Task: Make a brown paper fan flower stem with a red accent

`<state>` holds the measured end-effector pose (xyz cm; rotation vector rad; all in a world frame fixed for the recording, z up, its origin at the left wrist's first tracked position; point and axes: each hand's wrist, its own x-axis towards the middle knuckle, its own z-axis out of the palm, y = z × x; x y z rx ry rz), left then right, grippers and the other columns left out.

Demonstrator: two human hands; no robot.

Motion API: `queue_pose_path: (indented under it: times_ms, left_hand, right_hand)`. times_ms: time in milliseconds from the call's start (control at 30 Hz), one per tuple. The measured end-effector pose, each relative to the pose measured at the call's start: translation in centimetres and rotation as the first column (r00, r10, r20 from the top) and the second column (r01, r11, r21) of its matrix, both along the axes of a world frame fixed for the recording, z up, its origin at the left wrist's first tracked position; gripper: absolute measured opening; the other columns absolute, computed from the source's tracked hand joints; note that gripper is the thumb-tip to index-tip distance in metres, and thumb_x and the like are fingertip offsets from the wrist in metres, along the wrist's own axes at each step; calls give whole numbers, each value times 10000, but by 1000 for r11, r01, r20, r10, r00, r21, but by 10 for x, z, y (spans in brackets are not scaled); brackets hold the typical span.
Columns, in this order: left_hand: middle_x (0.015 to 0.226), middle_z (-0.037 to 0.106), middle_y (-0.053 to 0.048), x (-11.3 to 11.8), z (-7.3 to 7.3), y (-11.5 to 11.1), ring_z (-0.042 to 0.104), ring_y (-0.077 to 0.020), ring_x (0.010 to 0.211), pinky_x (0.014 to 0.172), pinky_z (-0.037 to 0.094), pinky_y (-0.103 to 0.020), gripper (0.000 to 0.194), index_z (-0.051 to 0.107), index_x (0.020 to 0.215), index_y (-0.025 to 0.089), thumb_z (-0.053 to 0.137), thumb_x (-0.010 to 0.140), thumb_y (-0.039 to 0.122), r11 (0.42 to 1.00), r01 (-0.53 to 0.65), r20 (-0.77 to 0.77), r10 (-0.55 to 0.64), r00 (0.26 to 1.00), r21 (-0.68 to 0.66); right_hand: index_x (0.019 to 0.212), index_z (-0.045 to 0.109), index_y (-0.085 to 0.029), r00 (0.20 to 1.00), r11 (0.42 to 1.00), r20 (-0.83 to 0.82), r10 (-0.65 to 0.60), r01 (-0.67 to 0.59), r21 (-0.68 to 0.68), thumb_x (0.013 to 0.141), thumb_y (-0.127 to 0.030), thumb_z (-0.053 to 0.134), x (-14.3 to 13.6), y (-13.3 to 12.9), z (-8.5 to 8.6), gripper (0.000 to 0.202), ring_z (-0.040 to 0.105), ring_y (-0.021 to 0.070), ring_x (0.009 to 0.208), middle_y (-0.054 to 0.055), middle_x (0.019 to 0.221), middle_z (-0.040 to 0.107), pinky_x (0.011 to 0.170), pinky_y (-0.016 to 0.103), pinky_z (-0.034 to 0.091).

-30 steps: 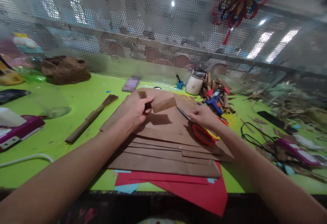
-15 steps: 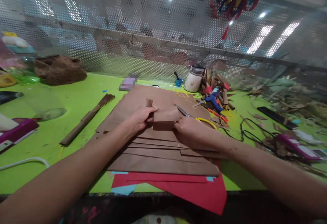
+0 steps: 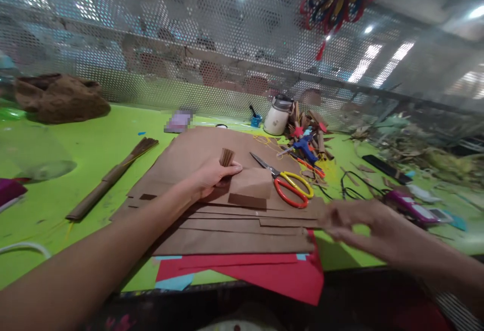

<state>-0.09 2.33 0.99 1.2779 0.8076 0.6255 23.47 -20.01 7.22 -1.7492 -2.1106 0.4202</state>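
Observation:
A strip of brown paper with a rolled, fringed end [image 3: 227, 157] is in my left hand [image 3: 212, 177], pinched between thumb and fingers. Its flat tail [image 3: 250, 184] stretches right over the paper stack. My right hand [image 3: 357, 222] is at the right end of the loose brown paper strips [image 3: 287, 223]; motion blur smears its fingers, so its grip is unclear. Scissors [image 3: 289, 182] with one yellow and one red handle lie on the brown paper sheets [image 3: 212, 144], between my two hands.
Red paper [image 3: 280, 278] sticks out beneath the stack at the table's front edge. A tied brown paper bundle [image 3: 109, 182] lies left. Towards the right are a blue glue gun [image 3: 306, 147], a pale jar [image 3: 278, 115], a black cable [image 3: 346, 185] and a purple device [image 3: 410, 207].
My right hand has left the paper tail and scissors and moved right and towards me. The scissors' handles now show fully. My left hand still grips the fringed roll. The view has shifted right.

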Motion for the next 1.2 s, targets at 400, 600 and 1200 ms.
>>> queue_pose_path:
  times_ms: [400, 600, 1200]
  left_hand:
    - [540, 476, 45, -3, -10, -4, 377, -57, 426, 435, 277, -198, 280, 583, 829, 132, 629, 665, 354, 974, 77, -161, -42, 986, 213]
    - [682, 615, -14, -4, -17, 8, 543, -144, 662, 592, 369, -225, 253, 653, 778, 155, 654, 619, 351, 750, 273, -467, 54, 882, 602]
    - [691, 569, -41, -1, -14, 2, 490, -140, 689, 620, 326, -251, 251, 627, 664, 175, 473, 809, 312, 276, 554, -608, 181, 773, 786]
  right_hand:
    - [730, 683, -164, 976, 990, -220, 0, 31, 138, 758, -253, 552, -42, 138, -51, 161, 575, 135, 640, 12, 673, 657, 608, 236, 422]
    - [638, 654, -163, 981, 979, -108, 159, -143, 144, 749, -223, 591, -35, 151, -69, 141, 533, 126, 657, 11, 650, 581, 627, 241, 403]
    - [811, 638, -155, 927, 915, 185, 327, -360, 184, 832, -133, 476, -35, 146, -71, 165, 503, 131, 732, 50, 770, 578, 665, 242, 372]
